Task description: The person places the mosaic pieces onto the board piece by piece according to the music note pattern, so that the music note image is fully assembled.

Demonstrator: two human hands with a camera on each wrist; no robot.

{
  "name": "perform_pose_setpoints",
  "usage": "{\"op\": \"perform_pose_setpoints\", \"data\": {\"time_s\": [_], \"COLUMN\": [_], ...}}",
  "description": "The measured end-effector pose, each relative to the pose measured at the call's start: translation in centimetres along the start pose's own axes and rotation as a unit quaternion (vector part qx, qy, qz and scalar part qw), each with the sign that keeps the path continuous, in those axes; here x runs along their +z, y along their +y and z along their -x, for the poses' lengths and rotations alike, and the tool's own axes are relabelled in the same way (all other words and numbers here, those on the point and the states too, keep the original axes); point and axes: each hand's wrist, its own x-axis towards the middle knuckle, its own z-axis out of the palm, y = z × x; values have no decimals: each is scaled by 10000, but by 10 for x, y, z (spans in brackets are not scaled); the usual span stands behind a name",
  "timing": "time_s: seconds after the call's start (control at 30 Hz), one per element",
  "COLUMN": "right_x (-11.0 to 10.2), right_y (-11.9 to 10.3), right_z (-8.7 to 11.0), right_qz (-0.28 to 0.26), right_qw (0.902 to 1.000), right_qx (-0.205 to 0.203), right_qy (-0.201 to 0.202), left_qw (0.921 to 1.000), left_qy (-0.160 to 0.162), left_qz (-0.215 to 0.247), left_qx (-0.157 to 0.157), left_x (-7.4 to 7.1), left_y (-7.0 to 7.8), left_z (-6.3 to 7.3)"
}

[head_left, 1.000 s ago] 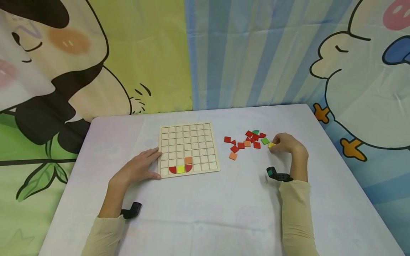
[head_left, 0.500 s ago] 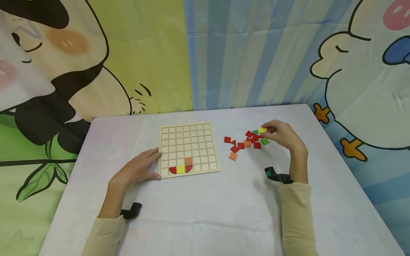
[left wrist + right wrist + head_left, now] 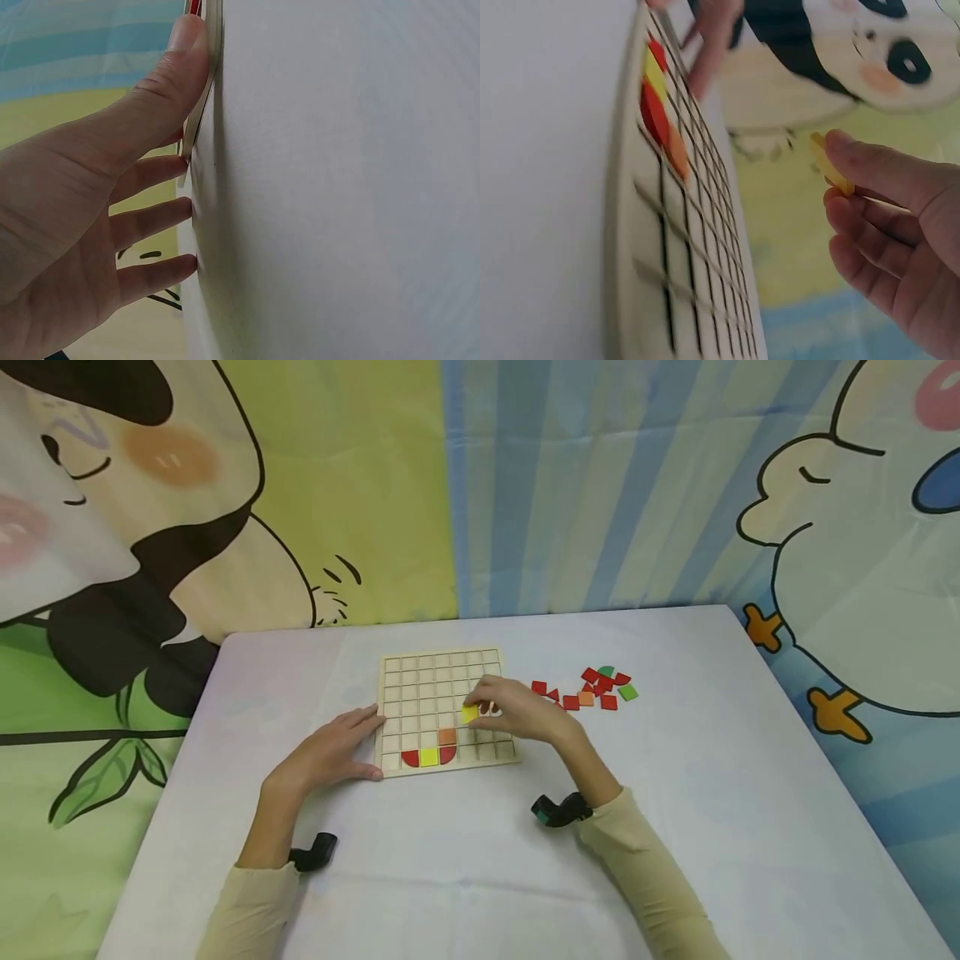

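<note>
A wooden grid board (image 3: 420, 687) lies on the table. Along its near rows sit two red quarter-round tiles (image 3: 410, 759), a yellow square tile (image 3: 428, 757) between them and an orange square tile (image 3: 447, 737) above the right one. My left hand (image 3: 326, 753) rests at the board's left edge, thumb at the near corner, fingers extended along the side. Above the board, my right hand (image 3: 521, 708) pinches another yellow square tile (image 3: 831, 165) between thumb and fingers. The right wrist view shows that tile raised clear of the grid.
Right of the board lies a loose pile of several red tiles (image 3: 609, 702), with an orange square (image 3: 586, 698), a light green square (image 3: 627, 692) and a darker green rounded tile (image 3: 606, 671). A cartoon-printed cloth (image 3: 570, 485) hangs behind the table.
My right hand has carried the yellow tile from the right side of the pile leftward to above the board. The left hand stays at the board's edge. The head view has shifted slightly.
</note>
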Motion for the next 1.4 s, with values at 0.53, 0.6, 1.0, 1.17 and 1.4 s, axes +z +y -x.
{"op": "perform_pose_setpoints", "data": {"time_s": [0.53, 0.6, 1.0, 1.17, 1.4], "right_x": [72, 73, 76, 78, 83], "right_y": [-23, -24, -27, -26, -26], "right_z": [-53, -53, -55, -57, -59], "right_qz": [1193, 1242, 892, 750, 741], "right_qw": [9911, 9904, 9935, 9953, 9946], "right_qx": [376, 443, 604, 594, 704], "right_qy": [-462, -417, -359, -139, 197], "left_qw": [9999, 9999, 10000, 10000, 10000], "left_qy": [-33, -15, 1, 5, 20], "left_qz": [43, 15, -82, -84, -2], "left_qx": [-146, -113, -41, -26, -62], "left_x": [0, 0, 1, 1, 1], "left_y": [1, 1, 0, -1, -1], "left_z": [-2, -2, -3, -3, -2]}}
